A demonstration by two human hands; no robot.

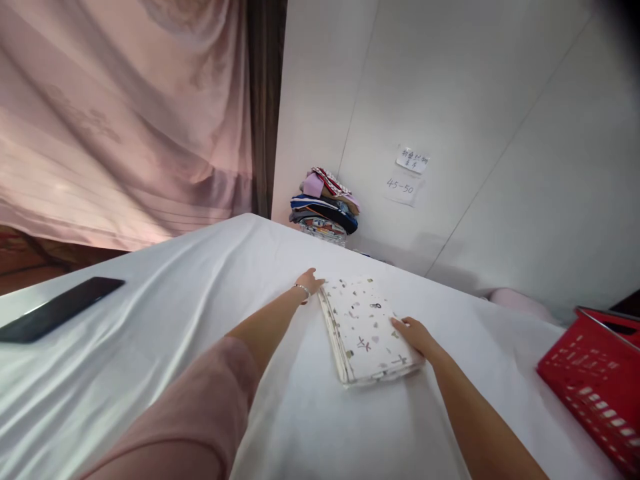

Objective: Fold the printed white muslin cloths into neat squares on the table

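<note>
A folded white cloth (363, 333) with a small scattered print lies on the white-covered surface in front of me, its layers showing along the left and near edges. At its far left corner is my left hand (311, 283), fingers stretched apart and the thumb side close to the cloth; a bracelet circles that wrist. My right hand (414, 335) is on the cloth's right edge, thumb on top and the other fingers mostly hidden at the side or beneath.
A black flat device (60, 310) lies at the left. Stacked folded clothes (326, 203) stand beyond the far edge against the wall. A red plastic basket (590, 380) is at the right. Paper notes (406, 177) hang on the wall, and a pink curtain (150, 120) hangs at the left.
</note>
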